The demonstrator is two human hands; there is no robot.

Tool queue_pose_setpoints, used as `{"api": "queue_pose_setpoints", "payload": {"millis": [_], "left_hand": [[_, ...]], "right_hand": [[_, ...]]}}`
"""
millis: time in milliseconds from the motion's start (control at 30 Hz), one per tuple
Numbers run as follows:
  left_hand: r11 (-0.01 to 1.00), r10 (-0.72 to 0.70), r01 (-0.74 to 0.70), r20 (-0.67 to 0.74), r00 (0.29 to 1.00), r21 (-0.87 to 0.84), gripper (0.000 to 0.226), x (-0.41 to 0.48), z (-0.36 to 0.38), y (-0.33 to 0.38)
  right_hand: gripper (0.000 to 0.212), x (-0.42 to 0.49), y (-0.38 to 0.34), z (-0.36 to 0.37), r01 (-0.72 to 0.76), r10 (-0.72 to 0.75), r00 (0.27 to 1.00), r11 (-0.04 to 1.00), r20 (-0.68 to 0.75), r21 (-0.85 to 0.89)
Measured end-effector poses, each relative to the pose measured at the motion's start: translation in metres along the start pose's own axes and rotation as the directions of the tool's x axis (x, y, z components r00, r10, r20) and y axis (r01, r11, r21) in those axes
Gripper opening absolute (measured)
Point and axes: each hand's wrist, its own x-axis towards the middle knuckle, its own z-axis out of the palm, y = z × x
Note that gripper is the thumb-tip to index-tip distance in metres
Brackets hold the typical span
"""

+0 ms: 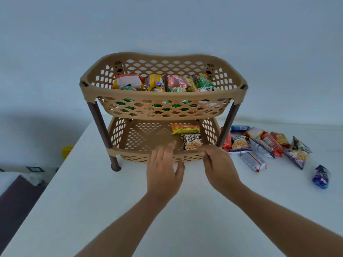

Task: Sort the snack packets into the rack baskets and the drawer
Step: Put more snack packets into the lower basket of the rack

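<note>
A tan two-tier plastic rack stands on the white table. Its upper basket [163,98] holds several snack packets, red, yellow and green. The lower basket [118,151] holds an orange-yellow packet [185,128] and a salted peanuts packet [192,141]. My left hand [164,171] hovers at the lower basket's front rim with straight fingers and holds nothing. My right hand [219,167] is beside it, its fingertips near the peanuts packet, with nothing in its grasp. A pile of loose packets [267,145] lies on the table right of the rack. No drawer is in view.
A blue packet [321,176] lies apart near the table's right side. The table's left edge [55,169] drops to a floor with a dark mat [16,201] and a yellow object [66,151]. A plain wall stands behind the rack.
</note>
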Motion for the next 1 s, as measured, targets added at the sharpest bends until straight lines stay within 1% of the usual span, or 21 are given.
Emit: {"api": "queue_pose_setpoints", "payload": {"millis": [100, 200, 300, 400, 500, 600, 667, 767, 900, 1000], "left_hand": [[1.000, 0.013, -0.014, 0.092, 0.996, 0.007, 0.043, -0.030, 0.010, 0.007], [1.000, 0.021, -0.023, 0.213, 0.977, 0.010, 0.045, -0.053, 0.023, 0.015], [0.999, 0.053, -0.054, 0.327, 0.944, -0.005, 0.050, -0.072, 0.035, 0.025], [0.999, 0.038, -0.041, 0.436, 0.899, -0.001, 0.054, -0.083, 0.052, 0.040], [0.998, 0.039, -0.053, 0.500, 0.865, 0.013, 0.055, -0.088, 0.073, 0.057], [0.998, 0.021, -0.047, 0.562, 0.827, 0.032, 0.056, -0.092, 0.098, 0.073], [0.998, -0.007, -0.026, 0.585, 0.811, 0.049, 0.058, -0.094, 0.114, 0.084], [0.997, -0.045, 0.000, 0.580, 0.814, 0.077, 0.059, -0.087, 0.138, 0.105], [0.992, -0.083, 0.017, 0.532, 0.843, 0.128, 0.057, -0.062, 0.167, 0.128], [0.981, -0.122, 0.032, 0.478, 0.870, 0.192, 0.056, -0.039, 0.185, 0.141]], "right_hand": [[0.024, -0.035, 0.015, -0.004, -0.083, 0.082, 0.996, 0.996, -0.017, -0.020], [0.027, -0.064, 0.033, -0.008, -0.160, 0.161, 0.987, 0.983, 0.001, -0.094], [0.032, -0.090, 0.055, -0.016, -0.201, 0.211, 0.976, 0.966, 0.047, -0.161], [0.037, -0.110, 0.082, -0.028, -0.256, 0.283, 0.954, 0.939, 0.095, -0.228], [0.039, -0.120, 0.113, -0.041, -0.280, 0.322, 0.938, 0.921, 0.129, -0.270], [0.041, -0.123, 0.143, -0.054, -0.307, 0.355, 0.923, 0.913, 0.149, -0.269], [0.042, -0.121, 0.163, -0.060, -0.307, 0.354, 0.922, 0.916, 0.159, -0.257], [0.044, -0.110, 0.195, -0.065, -0.320, 0.360, 0.920, 0.918, 0.154, -0.236], [0.046, -0.085, 0.223, -0.066, -0.436, 0.445, 0.891, 0.894, 0.088, -0.109], [0.049, -0.069, 0.236, -0.066, -0.476, 0.478, 0.876, 0.878, 0.066, -0.042]]}}
